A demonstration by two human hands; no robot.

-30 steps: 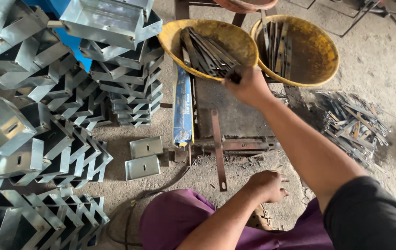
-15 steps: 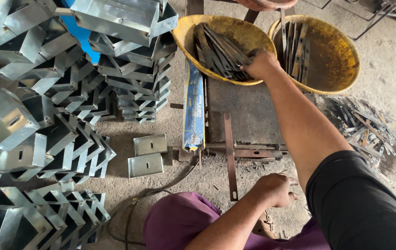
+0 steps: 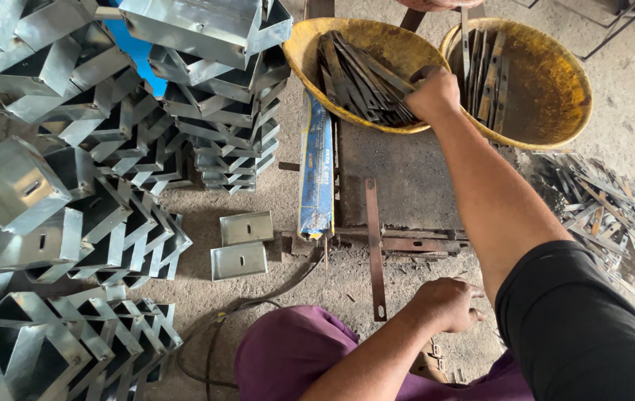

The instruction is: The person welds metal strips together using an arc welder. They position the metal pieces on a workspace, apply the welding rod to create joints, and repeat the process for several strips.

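Note:
My right hand (image 3: 434, 93) reaches forward into the left yellow bowl (image 3: 310, 44). Its fingers are closed over the dark flat metal strips (image 3: 358, 78) heaped inside. A second yellow bowl (image 3: 547, 82) to the right holds a few more strips (image 3: 484, 74). My left hand (image 3: 447, 304) rests low near my purple-clad knee (image 3: 295, 356), fingers curled with nothing seen in them. It lies just right of the near end of a long metal strip (image 3: 375, 252) lying on a dark steel plate (image 3: 406, 178).
Stacks of folded galvanised sheet-metal boxes (image 3: 57, 223) fill the left side, with more stacks (image 3: 228, 111) beside the bowl. Two small flat pieces (image 3: 239, 245) lie on the floor. A blue packet (image 3: 317, 171) lies along the plate. Loose strips (image 3: 599, 208) are piled at right. A cable (image 3: 221, 327) curls near my knee.
My right hand has pushed further forward into the left bowl and closed on the strips. My left hand has stayed by my knee.

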